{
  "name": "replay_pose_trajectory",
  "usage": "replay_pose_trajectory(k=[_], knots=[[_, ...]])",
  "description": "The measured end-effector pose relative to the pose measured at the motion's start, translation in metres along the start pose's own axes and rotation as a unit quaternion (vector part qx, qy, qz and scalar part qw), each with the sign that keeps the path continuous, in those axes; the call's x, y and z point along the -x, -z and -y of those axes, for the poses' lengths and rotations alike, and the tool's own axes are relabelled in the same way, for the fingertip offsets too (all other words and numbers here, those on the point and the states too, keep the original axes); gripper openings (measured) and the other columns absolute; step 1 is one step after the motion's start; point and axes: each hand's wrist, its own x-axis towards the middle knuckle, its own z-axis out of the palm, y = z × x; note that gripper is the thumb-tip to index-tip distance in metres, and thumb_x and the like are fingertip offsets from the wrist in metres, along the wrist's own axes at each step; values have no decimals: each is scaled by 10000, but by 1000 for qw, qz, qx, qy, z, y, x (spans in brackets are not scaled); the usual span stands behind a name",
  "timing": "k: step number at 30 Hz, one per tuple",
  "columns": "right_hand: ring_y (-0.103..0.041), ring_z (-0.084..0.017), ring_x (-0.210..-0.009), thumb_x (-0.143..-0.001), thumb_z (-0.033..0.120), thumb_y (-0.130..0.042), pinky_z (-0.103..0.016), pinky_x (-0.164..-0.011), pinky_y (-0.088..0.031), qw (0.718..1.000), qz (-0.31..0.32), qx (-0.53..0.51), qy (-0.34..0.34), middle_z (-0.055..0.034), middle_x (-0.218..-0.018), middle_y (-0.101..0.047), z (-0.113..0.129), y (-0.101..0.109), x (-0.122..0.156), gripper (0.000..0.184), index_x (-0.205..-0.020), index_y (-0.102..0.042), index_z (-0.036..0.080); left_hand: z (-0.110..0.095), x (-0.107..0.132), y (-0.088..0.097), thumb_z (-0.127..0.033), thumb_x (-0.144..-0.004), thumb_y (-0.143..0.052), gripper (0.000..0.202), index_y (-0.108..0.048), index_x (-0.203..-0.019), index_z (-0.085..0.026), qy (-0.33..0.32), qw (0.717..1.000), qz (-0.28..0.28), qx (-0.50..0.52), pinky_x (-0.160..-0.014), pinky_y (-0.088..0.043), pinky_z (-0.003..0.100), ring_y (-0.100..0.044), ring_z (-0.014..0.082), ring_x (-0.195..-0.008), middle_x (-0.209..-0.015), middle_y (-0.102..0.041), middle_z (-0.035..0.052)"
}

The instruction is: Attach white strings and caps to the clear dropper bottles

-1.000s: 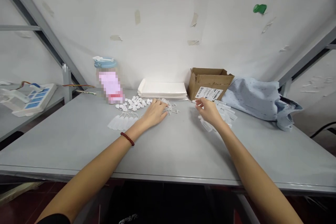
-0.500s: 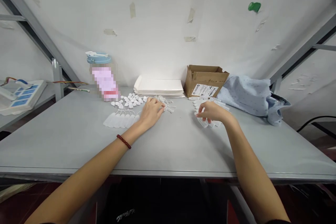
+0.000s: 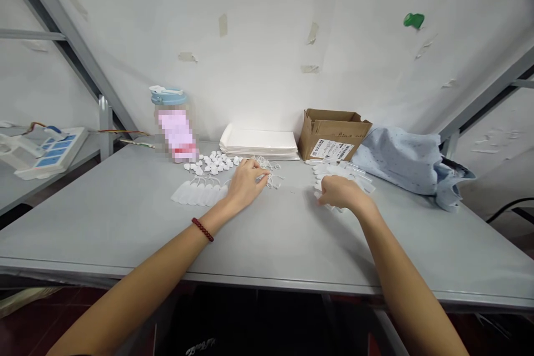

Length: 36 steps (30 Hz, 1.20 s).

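My left hand (image 3: 249,182) rests at the middle of the table with thumb and fingertips pinched together on a white string, at a small tangled pile of white strings (image 3: 273,167). My right hand (image 3: 340,192) reaches down over a spread of translucent plastic tags (image 3: 354,173); its fingers are curled and partly hidden, so what lies between them does not show. Left of my left hand lies a row of frosted white tags with string loops (image 3: 198,193). Behind that row is a scatter of small white plastic pieces (image 3: 214,162).
A stack of white paper envelopes (image 3: 261,143) and an opened cardboard box (image 3: 334,133) stand against the wall. Pale blue cloth (image 3: 400,158) lies at right. A blue-lidded container (image 3: 169,97), its body pixelated, stands at left, near a white-and-blue device (image 3: 60,150).
My right hand has dipped lower onto the translucent tags, its fingers curling down. My left hand's thumb and fingers have come together at the strings. The whole view has shifted slightly.
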Motion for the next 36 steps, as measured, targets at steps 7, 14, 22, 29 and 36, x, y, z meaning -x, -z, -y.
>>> replay_pose_trajectory(k=[7, 14, 22, 29, 36], knots=[[-612, -223, -806, -737, 291, -622, -270, -540, -344, 999, -32, -14, 23, -89, -891, -658, 1, -8, -8, 119, -751, -615, 172, 2, 4, -1, -143, -807, -557, 244, -740, -966, -170, -72, 989, 120, -42, -836, -448, 384, -479, 253, -933, -886, -627, 91], [-589, -185, -724, -764, 299, -597, -259, -518, -319, 997, -38, -43, 50, -79, -849, -643, 8, -10, -7, 130, -731, -588, 173, 1, 1, 1, -195, -848, -550, 203, -750, -885, -179, -38, 995, 94, -1, -803, -445, 387, -517, 254, -894, -821, -696, 86], [-568, -173, -688, -788, 314, -561, -252, -511, -301, 994, -47, -61, 73, -59, -795, -639, 13, -15, -8, 142, -730, -564, 184, -8, -4, 6, -283, -729, -644, 186, -730, -842, -163, 217, 928, 17, 302, -737, -479, 319, -648, 204, -777, -801, -738, 58], [-575, -178, -696, -804, 320, -563, -250, -517, -292, 994, -53, -56, 84, -69, -801, -638, 17, -17, -9, 145, -766, -578, 181, -8, -6, 8, -334, -682, -684, 235, -711, -806, -137, 306, 843, 0, 443, -607, -439, 255, -567, 124, -617, -705, -708, 56], [-566, -177, -656, -821, 327, -558, -253, -502, -292, 991, -61, -66, 95, -67, -771, -618, 16, -19, -10, 172, -727, -553, 183, -11, -5, 11, -378, -656, -716, 255, -733, -797, -166, 277, 852, -22, 444, -642, -441, 257, -579, 141, -705, -722, -676, 29]])
